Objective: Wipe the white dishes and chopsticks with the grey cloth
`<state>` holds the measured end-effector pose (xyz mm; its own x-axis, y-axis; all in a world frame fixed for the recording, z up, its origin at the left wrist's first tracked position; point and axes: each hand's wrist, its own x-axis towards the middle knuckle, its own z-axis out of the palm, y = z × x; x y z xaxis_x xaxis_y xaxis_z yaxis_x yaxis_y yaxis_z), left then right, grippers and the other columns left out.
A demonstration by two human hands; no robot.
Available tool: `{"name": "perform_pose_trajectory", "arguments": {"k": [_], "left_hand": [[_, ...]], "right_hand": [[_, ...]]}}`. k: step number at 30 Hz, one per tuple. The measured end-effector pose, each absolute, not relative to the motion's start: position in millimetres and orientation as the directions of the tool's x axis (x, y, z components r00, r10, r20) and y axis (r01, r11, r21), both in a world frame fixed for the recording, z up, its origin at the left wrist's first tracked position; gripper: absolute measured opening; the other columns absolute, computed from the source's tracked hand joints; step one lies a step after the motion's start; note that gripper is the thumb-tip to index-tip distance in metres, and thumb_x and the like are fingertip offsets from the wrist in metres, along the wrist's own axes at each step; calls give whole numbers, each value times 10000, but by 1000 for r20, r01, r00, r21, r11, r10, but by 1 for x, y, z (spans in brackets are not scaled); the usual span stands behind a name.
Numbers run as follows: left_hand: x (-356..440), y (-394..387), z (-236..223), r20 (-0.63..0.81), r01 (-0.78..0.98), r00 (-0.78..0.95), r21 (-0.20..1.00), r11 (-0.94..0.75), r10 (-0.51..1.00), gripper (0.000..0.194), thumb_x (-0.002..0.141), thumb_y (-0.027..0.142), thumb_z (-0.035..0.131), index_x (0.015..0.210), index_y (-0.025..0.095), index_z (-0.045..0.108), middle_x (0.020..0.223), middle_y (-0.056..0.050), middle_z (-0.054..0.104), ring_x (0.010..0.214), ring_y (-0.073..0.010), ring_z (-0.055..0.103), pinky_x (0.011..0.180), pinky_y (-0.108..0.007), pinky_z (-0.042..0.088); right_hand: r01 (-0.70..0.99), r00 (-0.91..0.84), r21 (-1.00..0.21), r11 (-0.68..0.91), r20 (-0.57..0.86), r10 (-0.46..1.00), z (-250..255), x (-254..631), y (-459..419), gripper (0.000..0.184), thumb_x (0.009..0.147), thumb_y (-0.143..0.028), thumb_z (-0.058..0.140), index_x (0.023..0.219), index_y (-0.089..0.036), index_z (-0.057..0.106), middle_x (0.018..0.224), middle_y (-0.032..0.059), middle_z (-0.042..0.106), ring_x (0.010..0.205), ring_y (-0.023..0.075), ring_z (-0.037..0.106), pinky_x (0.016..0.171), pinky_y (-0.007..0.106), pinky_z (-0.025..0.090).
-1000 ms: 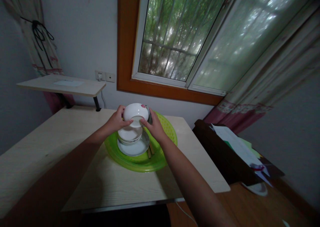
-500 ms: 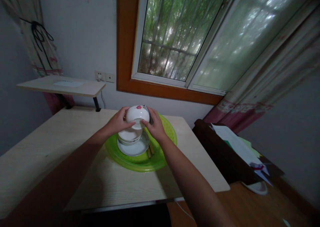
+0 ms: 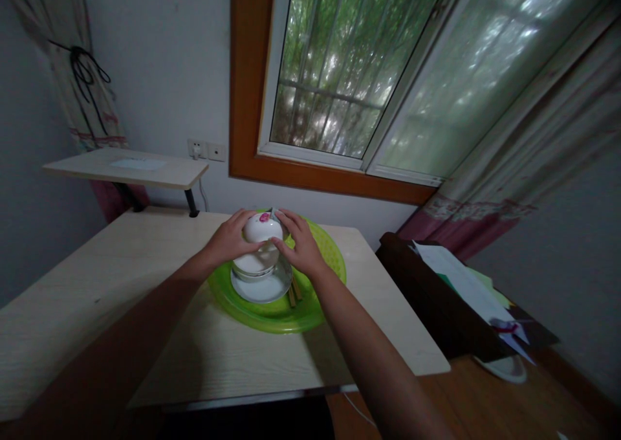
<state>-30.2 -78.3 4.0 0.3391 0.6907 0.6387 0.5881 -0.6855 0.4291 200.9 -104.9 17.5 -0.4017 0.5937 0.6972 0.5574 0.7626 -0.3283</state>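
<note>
A white bowl (image 3: pixel 261 229) with a pink flower on its outer wall is held between both my hands, tilted with its outer side toward me. My left hand (image 3: pixel 229 241) grips its left side; my right hand (image 3: pixel 301 246) grips its right side, thumbs at the front. A greyish patch shows by my right fingertips; I cannot tell what it is. Just below sit stacked white bowls (image 3: pixel 254 263) on a white plate (image 3: pixel 262 291). Chopsticks (image 3: pixel 294 291) lie right of the plate. All this is over or on a round green tray (image 3: pixel 279 325).
The tray rests on a pale wooden table (image 3: pixel 237 369). A raised shelf (image 3: pixel 169 176) stands at its back left. Past the right edge, a dark brown piece of furniture (image 3: pixel 417 291) has papers (image 3: pixel 451 272) on it. A window (image 3: pixel 334 71) is behind the table.
Between my hands the flowered bowl has turned, its flower shifting left, and it has come slightly lower toward the stack. My right fingers now reach further over its top. The view shifted a little.
</note>
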Motion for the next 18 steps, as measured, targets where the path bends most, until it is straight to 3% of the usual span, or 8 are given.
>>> {"name": "perform_pose_trajectory", "arguments": {"k": [7,18], "left_hand": [[-29,-80,1,601,613,383,403,-680,702,669,720,400,746,1322,231,510,1306,-98,582,1240,-302,545,1072,-434,439],[-30,-80,3,602,590,393,415,-693,695,717,698,438,777,1323,213,509,1291,-110,578,1238,-310,539,1079,-445,428]], "right_hand": [[585,-445,-258,769,691,570,20,185,-113,443,979,-341,531,1420,-379,527,1505,19,474,1367,270,427,1169,525,327],[619,-272,-335,710,757,594,16,195,-102,398,985,-251,481,1358,-309,606,1323,67,615,1209,255,536,1077,470,421]]}}
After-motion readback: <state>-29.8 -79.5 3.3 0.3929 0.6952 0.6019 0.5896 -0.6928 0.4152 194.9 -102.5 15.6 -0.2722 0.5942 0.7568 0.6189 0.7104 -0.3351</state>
